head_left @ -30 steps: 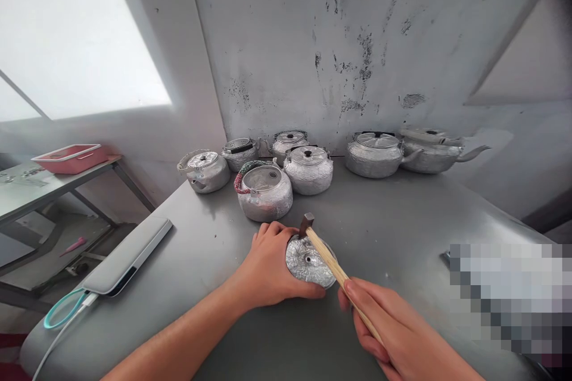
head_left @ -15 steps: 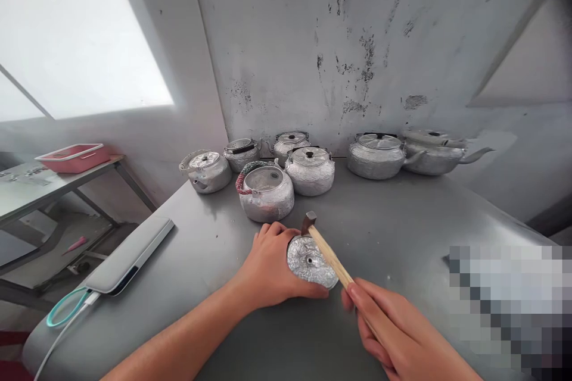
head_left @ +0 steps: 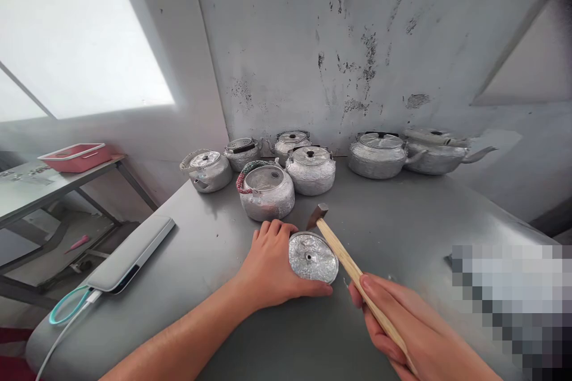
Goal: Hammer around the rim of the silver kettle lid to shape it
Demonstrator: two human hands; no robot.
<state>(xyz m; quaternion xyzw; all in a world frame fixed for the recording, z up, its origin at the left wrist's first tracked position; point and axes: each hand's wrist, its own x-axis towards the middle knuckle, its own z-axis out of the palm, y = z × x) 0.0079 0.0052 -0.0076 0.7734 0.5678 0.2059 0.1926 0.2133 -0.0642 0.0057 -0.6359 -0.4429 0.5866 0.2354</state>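
My left hand [head_left: 272,265] curls around a round hammered-metal lid [head_left: 313,258] with a small hole in its middle, holding it flat on the grey metal table [head_left: 393,220]. My right hand [head_left: 411,330] grips the wooden handle of a small hammer [head_left: 344,253]. The hammer's dark head [head_left: 318,214] is lifted just above the lid's far edge. Right behind the lid stands an open kettle [head_left: 267,192] without a lid, its handle wrapped in red and green cord.
Several more silver kettles with lids stand along the stained wall [head_left: 375,41], two at the right [head_left: 379,155]. A flat grey device [head_left: 129,256] with a teal cable lies at the table's left edge. A side table holds a pink tray [head_left: 75,156]. A blurred patch covers the right.
The hammer head has lifted off the lid and swung up and to the right. My left hand keeps hold of the lid.
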